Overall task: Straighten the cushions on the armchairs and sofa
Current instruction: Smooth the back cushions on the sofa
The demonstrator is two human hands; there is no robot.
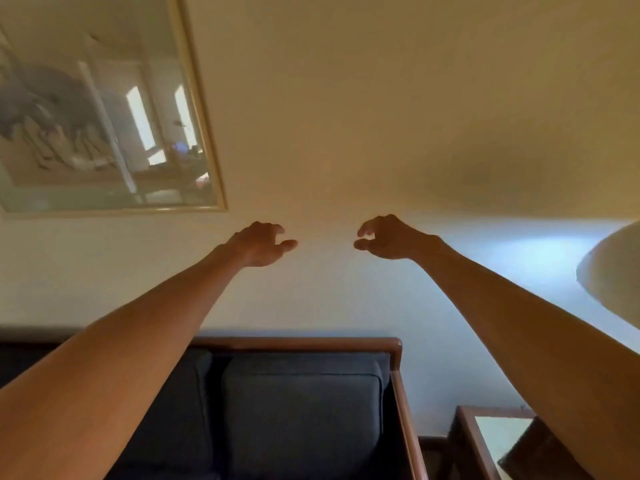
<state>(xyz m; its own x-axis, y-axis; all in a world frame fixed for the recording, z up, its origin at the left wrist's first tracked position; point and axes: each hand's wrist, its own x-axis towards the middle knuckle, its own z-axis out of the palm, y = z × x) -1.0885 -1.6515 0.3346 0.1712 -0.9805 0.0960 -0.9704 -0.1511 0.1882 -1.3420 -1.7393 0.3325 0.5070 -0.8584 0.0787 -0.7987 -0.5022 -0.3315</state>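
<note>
Head view, hands: the left hand (261,244) and the right hand (387,239) are stretched out in front of the wall (363,133), near each other but apart, well above the furniture. Both have loosely curled fingers with thumbs out, and neither holds or touches anything.

Head view, task's thing: a dark blue back cushion (303,417) stands upright against the wooden frame (398,372) of a seat at the bottom of the picture. A second dark cushion (180,410) sits just beside it on the left, partly hidden behind the left forearm. Whether this seat is the sofa or an armchair I cannot tell, since only its top corner shows.

Handling, as a judgement: the cushion looks soft, thick and fabric-covered, probably light and not slippery or fragile. It should yield under the fingers, so gripping both upper corners, or pressing flat on its face, would suit.

Head view, surroundings: a framed picture (100,112) hangs upper left, a lampshade (613,268) sits at the right edge, and a side table (485,441) stands lower right.
</note>
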